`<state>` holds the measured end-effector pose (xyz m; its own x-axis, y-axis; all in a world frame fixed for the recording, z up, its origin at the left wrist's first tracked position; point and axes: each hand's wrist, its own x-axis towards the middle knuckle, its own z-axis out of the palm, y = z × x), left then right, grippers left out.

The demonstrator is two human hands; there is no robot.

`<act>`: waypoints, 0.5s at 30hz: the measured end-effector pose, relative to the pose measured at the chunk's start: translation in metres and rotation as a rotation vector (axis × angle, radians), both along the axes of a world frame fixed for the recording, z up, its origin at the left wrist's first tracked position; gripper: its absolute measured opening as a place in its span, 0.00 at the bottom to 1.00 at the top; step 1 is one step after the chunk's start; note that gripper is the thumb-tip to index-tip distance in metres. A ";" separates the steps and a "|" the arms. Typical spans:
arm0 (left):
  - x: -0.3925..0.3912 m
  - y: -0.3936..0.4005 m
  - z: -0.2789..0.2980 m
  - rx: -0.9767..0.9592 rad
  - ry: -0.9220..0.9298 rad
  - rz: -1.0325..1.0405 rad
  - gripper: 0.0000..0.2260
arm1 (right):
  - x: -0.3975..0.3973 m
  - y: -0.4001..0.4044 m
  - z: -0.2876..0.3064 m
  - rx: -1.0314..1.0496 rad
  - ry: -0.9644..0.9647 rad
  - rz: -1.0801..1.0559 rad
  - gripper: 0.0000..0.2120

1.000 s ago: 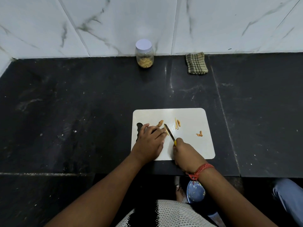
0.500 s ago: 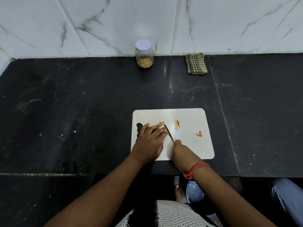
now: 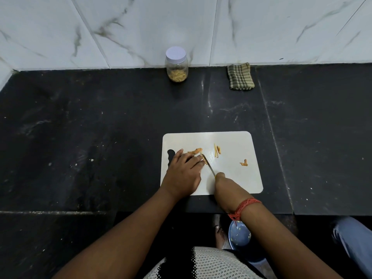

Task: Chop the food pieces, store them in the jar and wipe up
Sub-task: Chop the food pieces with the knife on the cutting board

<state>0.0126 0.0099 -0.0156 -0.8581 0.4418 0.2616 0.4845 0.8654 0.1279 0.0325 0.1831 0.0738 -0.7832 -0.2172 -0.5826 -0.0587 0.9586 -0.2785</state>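
Left hand (image 3: 184, 175) lay palm down on the cutting board (image 3: 231, 178), fingers nearly straight and close together, tips pinning a small orange food piece (image 3: 195, 151) at the board's 10 o'clock area; whether they curled round it could not be told. Right hand (image 3: 227, 190) closed around the knife (image 3: 208, 165) handle, fingers wrapped and mostly hidden under the knuckles. Thin blade ran from the fist toward 11 o'clock, its tip touching the left fingertips (image 3: 201, 163) and the piece under them.

Both forearms reached in from 6 o'clock, the left angled toward 1 o'clock, the right toward 11 o'clock, converging on the board's near left half. Red thread band (image 3: 241, 208) sat on the right wrist.

Surface was a black stone counter (image 3: 90, 127), speckled with pale crumbs and scuffs. White marble-pattern tiled wall (image 3: 141, 27) rose at 12 o'clock. White board lay near the counter's 6 o'clock edge, handle slot at its 9 o'clock side partly covered by the left hand.

Jar (image 3: 176, 64) with white lid stood upright against the wall at 12 o'clock, well apart from the board, partly filled with pale chopped pieces. Checked folded cloth (image 3: 240, 76) lay at 1 o'clock beside the wall. Cut slivers (image 3: 217, 151) lay on the board's middle; one stray chunk (image 3: 244, 163) at its 3 o'clock side. Blue bowl (image 3: 239, 235) sat below the counter edge at 6 o'clock.
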 end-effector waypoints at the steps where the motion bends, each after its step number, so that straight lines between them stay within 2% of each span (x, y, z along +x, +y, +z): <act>1: 0.000 0.000 0.000 0.000 0.001 0.001 0.17 | 0.000 0.001 0.001 0.004 -0.007 0.005 0.13; 15: 0.001 0.001 -0.001 0.000 -0.002 0.010 0.17 | 0.005 0.011 0.001 0.039 -0.026 0.050 0.12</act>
<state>0.0132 0.0110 -0.0165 -0.8630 0.4332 0.2600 0.4756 0.8702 0.1288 0.0374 0.1939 0.0752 -0.7563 -0.2329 -0.6113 -0.1003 0.9647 -0.2435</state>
